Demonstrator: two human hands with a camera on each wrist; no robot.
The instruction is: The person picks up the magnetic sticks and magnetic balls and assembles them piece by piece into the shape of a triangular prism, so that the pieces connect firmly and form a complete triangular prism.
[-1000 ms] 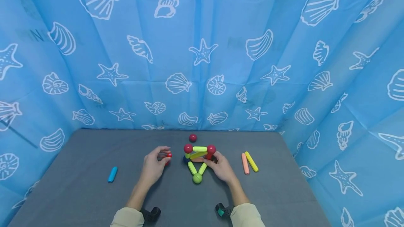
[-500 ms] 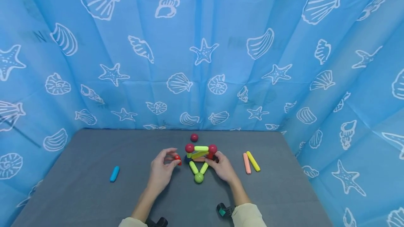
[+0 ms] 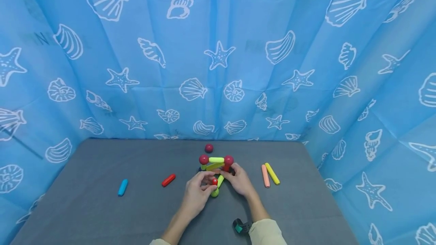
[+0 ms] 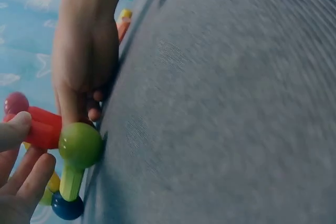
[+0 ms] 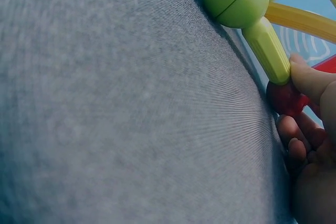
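A ball-and-stick frame (image 3: 216, 160) of coloured rods and balls stands mid-table. My left hand (image 3: 197, 194) pinches a red rod (image 4: 46, 129) between thumb and fingers, with one end close to the green ball (image 4: 81, 145) at the frame's near corner. Whether rod and ball touch I cannot tell. At the frame's right base corner, my right hand (image 3: 241, 180) holds the dark red ball (image 5: 286, 98), its thumb by the end of a light green rod (image 5: 266, 51). In the head view, the left hand covers part of the frame's left base; its blue ball (image 4: 67, 206) shows in the left wrist view.
On the grey table lie a blue rod (image 3: 123, 187) and a red rod (image 3: 168, 180) to the left. A pink rod (image 3: 265, 176) and a yellow rod (image 3: 272, 173) lie to the right. One loose red ball (image 3: 209, 148) sits behind the frame. A shell-patterned blue curtain (image 3: 218, 86) hangs behind.
My left hand has carried its red rod rightward to the frame's near corner, uncovering another red rod on the table. The right hand has stayed at the frame's right base corner.
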